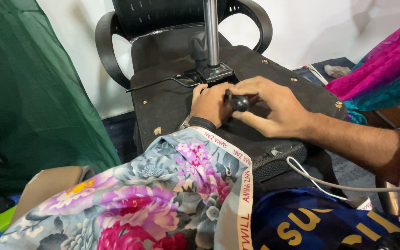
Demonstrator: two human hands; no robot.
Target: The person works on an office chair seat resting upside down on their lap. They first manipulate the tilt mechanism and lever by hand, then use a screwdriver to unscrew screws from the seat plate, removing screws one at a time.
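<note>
Fingers of the right hand (274,109) are closed around a black knob (240,103), held just above the underside of an overturned office chair (172,99). Beside it, the left hand (210,104) is pressed against the seat base near the metal post (211,32); whether it grips anything cannot be told. Flowered cloth (163,194) is draped over the left forearm, and a white cable (311,178) is looped below. Grip on the small knob could be lost, or the cloth snagged on the lever (156,83).
</note>
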